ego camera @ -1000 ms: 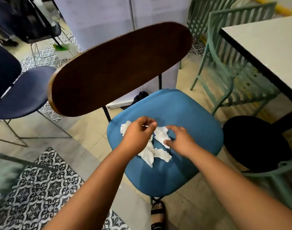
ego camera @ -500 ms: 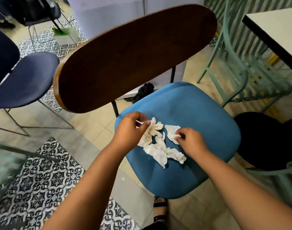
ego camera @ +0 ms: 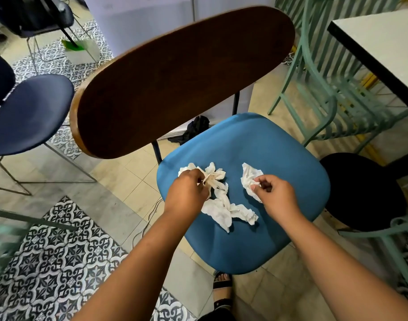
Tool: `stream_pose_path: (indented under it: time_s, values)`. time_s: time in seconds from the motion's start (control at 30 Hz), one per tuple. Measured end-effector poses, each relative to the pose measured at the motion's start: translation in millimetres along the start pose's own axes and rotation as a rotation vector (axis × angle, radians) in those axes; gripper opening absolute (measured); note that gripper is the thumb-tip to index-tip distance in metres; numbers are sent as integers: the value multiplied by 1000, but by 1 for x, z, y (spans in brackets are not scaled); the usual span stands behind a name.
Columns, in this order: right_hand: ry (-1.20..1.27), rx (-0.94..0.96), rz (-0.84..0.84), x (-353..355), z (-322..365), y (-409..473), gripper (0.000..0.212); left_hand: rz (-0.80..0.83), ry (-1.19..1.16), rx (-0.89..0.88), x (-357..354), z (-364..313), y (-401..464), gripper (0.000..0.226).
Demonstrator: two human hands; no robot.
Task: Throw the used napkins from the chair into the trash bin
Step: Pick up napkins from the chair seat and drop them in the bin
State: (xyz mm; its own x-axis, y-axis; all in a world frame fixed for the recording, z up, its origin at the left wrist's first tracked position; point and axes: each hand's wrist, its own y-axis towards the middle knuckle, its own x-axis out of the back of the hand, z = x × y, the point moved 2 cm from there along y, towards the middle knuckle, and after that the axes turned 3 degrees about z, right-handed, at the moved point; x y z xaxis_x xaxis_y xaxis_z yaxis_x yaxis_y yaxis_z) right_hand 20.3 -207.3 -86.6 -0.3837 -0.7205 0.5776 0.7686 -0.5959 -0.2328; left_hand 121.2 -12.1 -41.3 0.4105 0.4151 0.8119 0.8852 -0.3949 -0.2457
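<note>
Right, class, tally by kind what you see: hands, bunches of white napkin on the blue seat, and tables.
Hands: 2, left hand and right hand
Napkin bunches: 3, left bunch and right bunch each pinched by a hand, loose bunch lying free
Tables: 1, white table
Total: 6

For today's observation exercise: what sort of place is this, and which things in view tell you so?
Probably a café or canteen: mismatched chairs, a blue seat beside a green chair, stand around a table on patterned tiles. Both hands pinch napkins.
</note>
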Motion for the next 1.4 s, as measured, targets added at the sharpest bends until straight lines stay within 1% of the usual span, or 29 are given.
stream_pose_path:
  time_s: [0.17, 0.3, 0.43, 0.6, 0.77, 0.87, 0.9, 0.97, 1.07, 1.2, 1.3, 1.4]
  values:
    - [42, -5, -36, 9, 2, -7, 15, -61, -63, -82, 4, -6, -3, 13]
    - [79, -1, -69, 20, 2, -11, 13, -81, -163, -105, 8, -20, -2, 13]
    - [130, -12, -132, 37, -4, -15, 17, -6, -353, -121, 1, -44, -1, 13]
    - [164, -21, -212, 74, -25, -28, 19, 80, -435, -164, -23, -84, -5, 16]
    - [198, -67, -337, 123, -73, -58, 13, 218, -391, -248, -71, -139, -20, 21]
    - [245, -130, -423, 159, -118, -89, 12, 351, -353, -289, -113, -184, -42, 21]
    - [252, -150, -432, 164, -128, -96, 13, 387, -351, -278, -123, -191, -47, 21]
    - [282, -216, -505, 192, -163, -127, 13, 500, -339, -281, -161, -223, -72, 19]
    - [291, -298, -549, 221, -207, -167, 12, 626, -287, -306, -211, -258, -108, 17]
    - [345, -416, -611, 253, -268, -219, 12, 719, -249, -315, -271, -298, -160, 20]
    - [345, -525, -624, 272, -314, -269, 13, 768, -189, -338, -314, -326, -199, 21]
    - [353, -631, -648, 289, -362, -321, 14, 825, -145, -366, -355, -351, -235, 17]
